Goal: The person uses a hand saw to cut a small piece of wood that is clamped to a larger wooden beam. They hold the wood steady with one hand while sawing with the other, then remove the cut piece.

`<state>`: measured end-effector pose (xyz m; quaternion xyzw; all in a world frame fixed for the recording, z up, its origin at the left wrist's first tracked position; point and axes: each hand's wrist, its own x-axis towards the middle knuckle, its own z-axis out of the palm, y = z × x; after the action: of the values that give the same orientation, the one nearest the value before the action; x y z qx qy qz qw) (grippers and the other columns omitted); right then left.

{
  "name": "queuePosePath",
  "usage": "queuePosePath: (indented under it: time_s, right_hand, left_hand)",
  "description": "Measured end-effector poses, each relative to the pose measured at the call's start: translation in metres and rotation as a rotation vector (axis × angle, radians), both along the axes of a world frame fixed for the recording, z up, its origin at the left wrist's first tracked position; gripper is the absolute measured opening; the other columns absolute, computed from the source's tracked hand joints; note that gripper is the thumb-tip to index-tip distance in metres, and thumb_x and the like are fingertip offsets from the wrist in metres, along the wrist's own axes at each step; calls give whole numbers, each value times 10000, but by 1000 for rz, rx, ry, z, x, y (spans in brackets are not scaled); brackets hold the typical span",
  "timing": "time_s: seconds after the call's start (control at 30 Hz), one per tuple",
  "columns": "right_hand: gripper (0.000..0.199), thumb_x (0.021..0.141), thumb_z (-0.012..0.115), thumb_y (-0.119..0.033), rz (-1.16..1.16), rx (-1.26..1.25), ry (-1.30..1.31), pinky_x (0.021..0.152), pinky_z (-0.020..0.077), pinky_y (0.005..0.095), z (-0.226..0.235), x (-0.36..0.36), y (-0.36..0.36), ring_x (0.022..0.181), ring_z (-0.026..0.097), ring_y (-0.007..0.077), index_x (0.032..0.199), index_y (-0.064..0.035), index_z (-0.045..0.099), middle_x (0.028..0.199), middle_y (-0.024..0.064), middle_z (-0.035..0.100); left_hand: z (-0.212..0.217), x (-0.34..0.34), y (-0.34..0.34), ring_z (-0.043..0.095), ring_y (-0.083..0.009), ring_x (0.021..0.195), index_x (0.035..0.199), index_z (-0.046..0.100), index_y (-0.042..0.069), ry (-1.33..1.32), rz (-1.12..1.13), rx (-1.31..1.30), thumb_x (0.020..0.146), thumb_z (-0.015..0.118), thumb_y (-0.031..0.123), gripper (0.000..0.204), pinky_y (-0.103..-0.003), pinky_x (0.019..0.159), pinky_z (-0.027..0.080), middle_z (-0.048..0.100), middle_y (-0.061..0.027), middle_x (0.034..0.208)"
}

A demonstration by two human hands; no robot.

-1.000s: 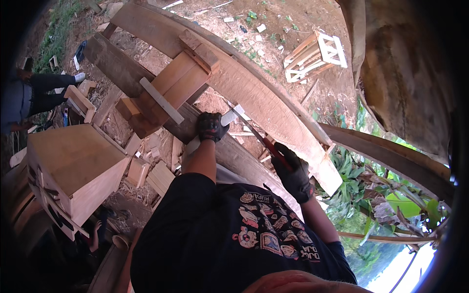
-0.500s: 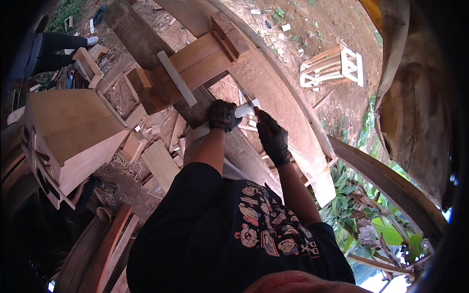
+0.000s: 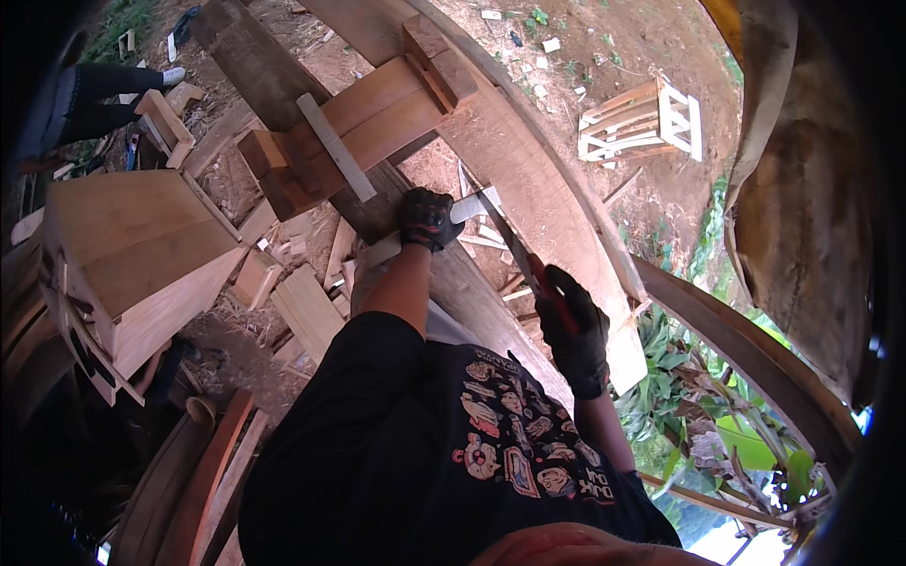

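My left hand (image 3: 430, 219), in a black glove, is closed on a pale wooden strip (image 3: 469, 207) and holds it down against a dark, weathered plank (image 3: 481, 292). The strip's end sticks out to the right of my fist. In my right hand (image 3: 576, 332), also gloved, is the red handle of a handsaw (image 3: 510, 236). Its narrow blade runs up and left, its far part lying across the strip near that outer end. The fingers of my right hand wrap round the handle.
Beyond my hands lies a brown wooden assembly (image 3: 377, 108) with a loose light batten (image 3: 335, 148) across it. A wide curved board (image 3: 538, 189) runs along the right. At left stands a wooden cabinet (image 3: 142, 245). A slatted frame (image 3: 642, 123) rests on the dirt. Another person's legs (image 3: 104, 90) show far left.
My right hand has drawn back toward me and to the right with the saw, so more of the blade shows. My left hand stays nearly still on the strip.
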<state>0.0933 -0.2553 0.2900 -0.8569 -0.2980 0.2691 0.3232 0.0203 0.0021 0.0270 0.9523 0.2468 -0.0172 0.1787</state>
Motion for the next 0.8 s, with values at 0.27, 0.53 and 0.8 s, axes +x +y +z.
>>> queuePosePath:
  time_s: [0.27, 0.53, 0.8]
  right_hand:
    - [558, 1015, 720, -175, 142, 152, -82, 945, 612, 436, -128, 18, 76, 1151, 756, 374, 1557, -229, 599, 1360, 143, 749]
    - [556, 999, 719, -52, 56, -37, 110, 1031, 599, 385, 34, 11, 0, 1219, 753, 278, 1530, -186, 629, 1430, 104, 730]
    - [541, 1033, 681, -118, 110, -84, 49, 964, 612, 440, 16, 9, 4, 1155, 770, 331, 1551, -260, 623, 1397, 134, 742]
  left_hand:
    - [-6, 5, 1, 754, -309, 833, 859, 804, 165, 44, -16, 55, 777, 812, 511, 356, -459, 834, 571, 783, -109, 821]
    - [-28, -5, -9, 720, -316, 928, 862, 773, 171, -38, -17, 109, 801, 793, 562, 396, -466, 894, 535, 767, -111, 898]
    - [-22, -3, -3, 730, -331, 934, 948, 773, 161, 110, -9, -15, 813, 804, 575, 437, -492, 949, 532, 780, -124, 915]
